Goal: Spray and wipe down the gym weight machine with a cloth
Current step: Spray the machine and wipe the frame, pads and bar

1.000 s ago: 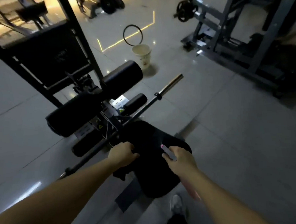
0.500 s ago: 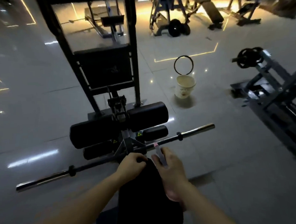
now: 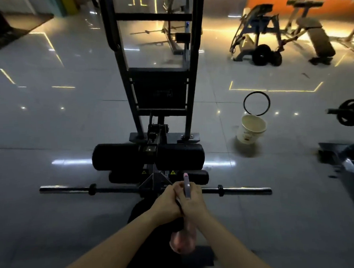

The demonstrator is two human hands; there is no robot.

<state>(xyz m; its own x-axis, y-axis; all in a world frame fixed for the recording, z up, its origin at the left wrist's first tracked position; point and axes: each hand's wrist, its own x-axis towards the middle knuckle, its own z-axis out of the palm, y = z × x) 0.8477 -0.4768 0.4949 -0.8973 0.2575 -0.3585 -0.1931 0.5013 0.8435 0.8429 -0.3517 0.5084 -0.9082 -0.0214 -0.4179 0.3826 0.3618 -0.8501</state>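
The weight machine has a tall black frame with a weight stack [image 3: 158, 89], two black roller pads [image 3: 148, 155] and a steel cross bar [image 3: 117, 188]. Its black seat pad [image 3: 138, 210] lies under my hands. My right hand [image 3: 193, 202] grips a clear pinkish spray bottle [image 3: 182, 242] by the neck, with the nozzle [image 3: 186, 184] pointing away toward the rollers. My left hand [image 3: 166, 203] presses against the right one, fingers curled round a dark cloth [image 3: 179, 206] that barely shows between them.
A cream bucket [image 3: 251, 130] stands on the glossy tile floor to the right, a black ring [image 3: 256, 103] behind it. Another machine's frame and plate [image 3: 347, 116] sit at the right edge. Benches and racks [image 3: 269, 36] stand at the back.
My hands have come together at the front of the seat, just behind the bar. The view has swung round to face the machine squarely and shows more of the room.
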